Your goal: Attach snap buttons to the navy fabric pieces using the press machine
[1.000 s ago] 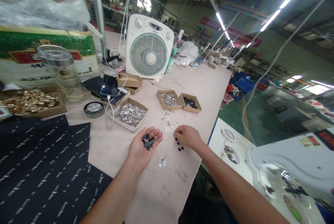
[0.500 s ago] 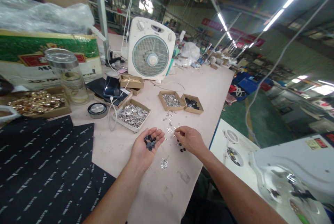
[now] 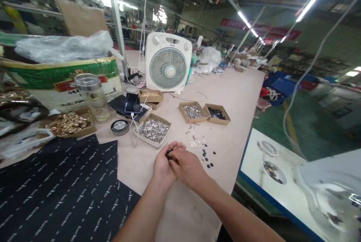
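My left hand [image 3: 163, 167] is cupped palm up above the table, holding a small heap of black snap buttons [image 3: 168, 154]. Over that palm lies my right hand [image 3: 187, 167], its fingers bent and pressed together among the buttons; whatever its fingertips pinch is hidden. Just right of my hands, several shiny black button caps [image 3: 208, 159] are scattered on the tabletop. Small silver ring-shaped snap parts [image 3: 193, 144] lie loose beyond them. Further back stand a cardboard box of silver snap parts [image 3: 193, 112] and, touching it, a box of black parts [image 3: 217, 115].
Left of my hands is a tray of silver parts [image 3: 154, 130], near a phone [image 3: 132, 103] on a cable. A fan [image 3: 168, 63] stands behind. Dark printed sheets [image 3: 62, 189] cover the left side. A white machine table [image 3: 256, 152] adjoins on the right.
My right hand has moved left from the loose caps to my left palm. My left hand has curled from flat into a cup. The camera view has shifted.
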### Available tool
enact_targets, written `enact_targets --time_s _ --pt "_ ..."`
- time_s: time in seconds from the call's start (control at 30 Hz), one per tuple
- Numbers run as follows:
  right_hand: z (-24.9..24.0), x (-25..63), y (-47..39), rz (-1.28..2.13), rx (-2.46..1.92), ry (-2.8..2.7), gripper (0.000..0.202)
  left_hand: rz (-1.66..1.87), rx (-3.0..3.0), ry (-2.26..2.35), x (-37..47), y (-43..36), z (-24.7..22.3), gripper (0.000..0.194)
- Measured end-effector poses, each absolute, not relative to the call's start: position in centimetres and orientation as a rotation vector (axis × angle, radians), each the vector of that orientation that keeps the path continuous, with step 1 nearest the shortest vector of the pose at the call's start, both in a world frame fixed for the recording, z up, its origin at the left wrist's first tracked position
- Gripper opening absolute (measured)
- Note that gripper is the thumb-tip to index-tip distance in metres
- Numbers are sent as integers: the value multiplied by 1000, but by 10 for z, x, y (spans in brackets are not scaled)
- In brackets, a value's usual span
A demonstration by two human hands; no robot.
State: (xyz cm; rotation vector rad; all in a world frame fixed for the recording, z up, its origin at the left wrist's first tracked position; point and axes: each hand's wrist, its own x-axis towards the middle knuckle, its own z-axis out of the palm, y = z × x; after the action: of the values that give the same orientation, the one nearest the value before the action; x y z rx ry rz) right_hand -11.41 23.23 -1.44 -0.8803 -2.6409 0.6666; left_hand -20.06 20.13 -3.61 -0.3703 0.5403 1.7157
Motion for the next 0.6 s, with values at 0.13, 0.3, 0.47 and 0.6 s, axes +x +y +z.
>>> enact_targets --time_s 0.13,0.3,0.47,0.6 --pt "-12 -115 231 702 -868 -2571 13 1708 -384 506 -201 201 -34 24" --pt "-9 -110 234 787 -889 -2432 11 1695 -380 491 -201 200 -35 25" --pt "-3 -108 238 951 -904 -2333 15 1688 -372 561 -203 199 -38 24" --pt "0 -108 240 1116 -878 -2264 27 1677 -380 562 -203 198 -40 23"
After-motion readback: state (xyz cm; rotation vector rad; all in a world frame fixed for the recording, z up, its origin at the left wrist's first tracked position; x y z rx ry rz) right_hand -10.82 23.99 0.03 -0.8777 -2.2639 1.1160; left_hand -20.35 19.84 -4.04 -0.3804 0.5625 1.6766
